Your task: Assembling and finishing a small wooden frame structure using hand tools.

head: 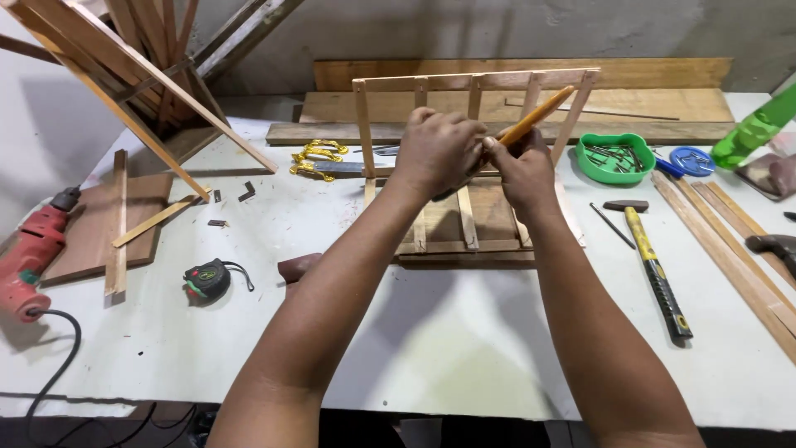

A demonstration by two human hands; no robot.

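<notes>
White counter [431,348] spreads under my work. Near its back edge, at the middle, my left hand [437,152] grips the slatted wooden frame [477,166], holding it upright, while my right hand [522,170] pinches an orange pencil [535,118]. Steadying the frame firmly should keep my mark accurate. Toward the right edge lies a hammer [655,270].

slatted wooden frame [474,83] upright on bench, tilted; orange pencil [537,119] angled across slats.

One hammer [655,270], one tape measure [207,280], one drill [31,253] (red), two hands [438,149]
</notes>
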